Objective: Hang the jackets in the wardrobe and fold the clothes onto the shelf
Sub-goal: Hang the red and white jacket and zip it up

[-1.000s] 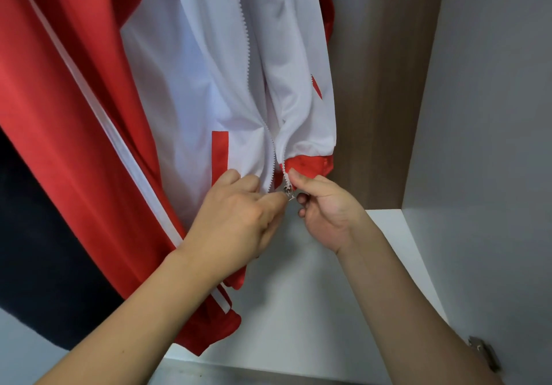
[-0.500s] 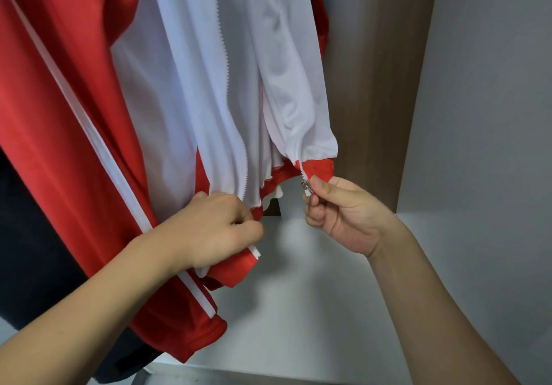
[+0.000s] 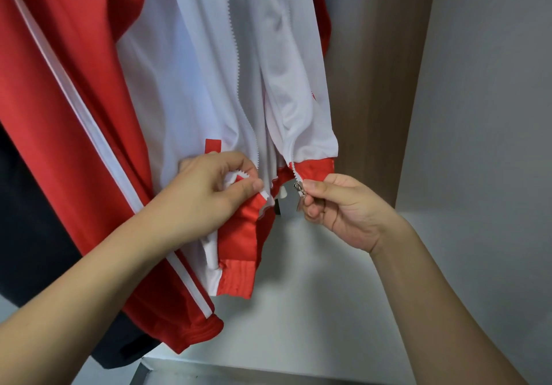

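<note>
A red and white jacket hangs inside the wardrobe with its front unzipped. My left hand pinches the bottom of the jacket's left front edge, gathering the white zipper teeth and red hem between thumb and fingers. My right hand pinches the metal zipper slider at the bottom of the right front edge, just below the red hem band. The two edges hang a short gap apart. A red sleeve with a white stripe hangs to the left.
A dark garment hangs at the far left. The white shelf floor lies below the jacket. A wood-grain panel stands behind, and a grey wall closes the right side.
My left hand has risen from the lower hem and regripped the left zipper edge, bringing it toward my right hand. My right hand keeps its pinch on the slider.
</note>
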